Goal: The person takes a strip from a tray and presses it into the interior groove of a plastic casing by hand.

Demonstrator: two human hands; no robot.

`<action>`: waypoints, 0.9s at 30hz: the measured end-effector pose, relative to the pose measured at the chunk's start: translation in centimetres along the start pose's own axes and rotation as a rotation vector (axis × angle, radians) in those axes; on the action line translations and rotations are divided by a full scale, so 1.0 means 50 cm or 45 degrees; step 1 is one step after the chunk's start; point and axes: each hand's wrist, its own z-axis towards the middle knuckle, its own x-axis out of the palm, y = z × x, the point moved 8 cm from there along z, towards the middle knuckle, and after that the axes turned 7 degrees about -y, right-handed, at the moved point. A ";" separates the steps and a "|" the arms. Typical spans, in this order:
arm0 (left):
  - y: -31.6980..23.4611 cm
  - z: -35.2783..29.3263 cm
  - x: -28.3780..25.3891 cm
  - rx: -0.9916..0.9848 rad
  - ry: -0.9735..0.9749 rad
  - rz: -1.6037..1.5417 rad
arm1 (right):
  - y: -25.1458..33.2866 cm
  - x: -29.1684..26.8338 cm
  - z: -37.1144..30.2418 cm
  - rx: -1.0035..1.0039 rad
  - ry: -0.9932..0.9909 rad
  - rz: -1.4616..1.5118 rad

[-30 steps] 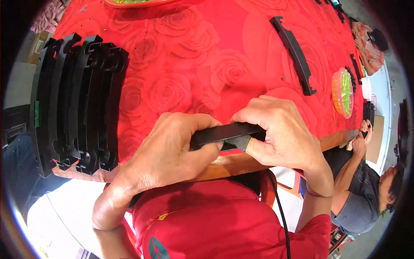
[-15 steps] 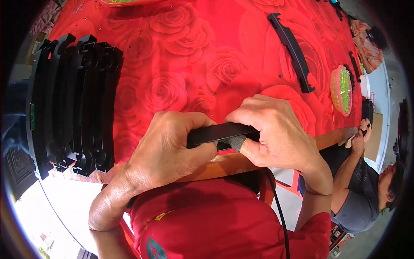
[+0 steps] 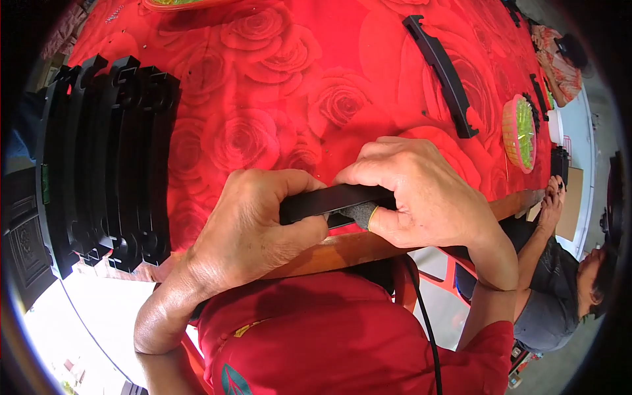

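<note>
A black plastic strip-shaped part is held between my two hands above the table's near edge. My left hand is closed on its left end, thumb below and fingers over the top. Gripping the right end is my right hand, its thumb wearing a grey finger cover and pressing at the part's near side. What the thumb touches inside is hidden. Beyond my right hand, a similar long black plastic part lies slanted on the red rose-patterned tablecloth.
Several long black parts stand in a row at the table's left edge. A pink basket with green pieces sits at the right, another basket at the far edge. A co-worker sits at the right; a black cable hangs before me.
The strip and both hands have shifted very slightly left in the picture. My right wrist and forearm have moved a little outward to the right. Both hands keep their grip.
</note>
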 end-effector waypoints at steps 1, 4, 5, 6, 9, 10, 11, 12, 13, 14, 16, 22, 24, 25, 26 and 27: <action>-0.001 0.000 -0.001 0.018 -0.006 0.019 | 0.001 0.001 0.000 0.002 0.000 0.001; -0.003 -0.002 0.001 0.040 -0.016 0.037 | 0.003 0.002 -0.003 0.013 -0.024 0.021; -0.004 -0.003 0.000 0.041 -0.015 0.036 | 0.005 0.001 -0.003 0.035 -0.031 0.058; -0.005 -0.004 0.000 0.032 -0.007 0.022 | 0.005 0.001 -0.003 0.057 -0.038 0.095; -0.004 -0.003 0.001 -0.004 0.005 -0.018 | 0.005 0.002 -0.003 0.032 -0.061 0.086; -0.002 -0.003 0.002 -0.029 0.009 -0.044 | 0.006 0.002 -0.004 0.033 -0.062 0.087; 0.001 -0.002 0.003 -0.030 0.009 -0.044 | 0.008 0.000 -0.005 0.032 -0.081 0.082; 0.002 -0.001 0.003 0.003 -0.001 -0.021 | 0.011 -0.001 -0.006 0.030 -0.101 0.077; 0.001 0.000 0.003 0.036 -0.011 0.003 | 0.012 0.001 -0.006 0.030 -0.101 0.078; 0.001 -0.001 0.004 0.036 -0.010 0.003 | 0.014 0.001 -0.008 0.013 -0.123 0.061; -0.001 -0.002 0.006 0.057 -0.012 0.003 | 0.013 0.003 -0.011 -0.004 -0.145 0.044; 0.003 -0.004 0.006 0.067 -0.038 0.034 | 0.015 0.001 -0.011 -0.014 -0.196 0.034; 0.001 -0.004 0.007 0.069 -0.020 0.037 | 0.014 0.004 -0.013 -0.013 -0.178 0.030; -0.001 -0.005 0.009 0.071 -0.004 0.041 | 0.013 0.001 -0.013 -0.011 -0.179 0.027; 0.000 -0.005 0.009 0.071 -0.005 0.041 | 0.012 0.000 -0.011 -0.008 -0.153 0.060; -0.001 -0.006 0.010 0.069 -0.001 -0.017 | 0.011 0.000 -0.009 -0.006 -0.128 0.092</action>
